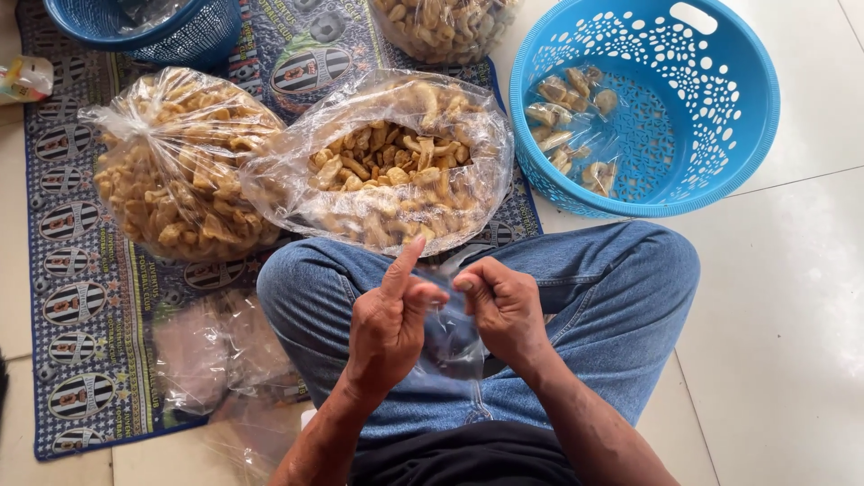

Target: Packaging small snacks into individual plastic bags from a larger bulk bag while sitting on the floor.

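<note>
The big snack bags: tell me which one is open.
The middle bag, just beyond the knees, gapes open at the top; the left bag is tied shut.

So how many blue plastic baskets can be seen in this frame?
2. One large blue basket sits at the upper right on the tiled floor, holding small packed snack bags. A second, darker basket is cut off at the top left.
</note>
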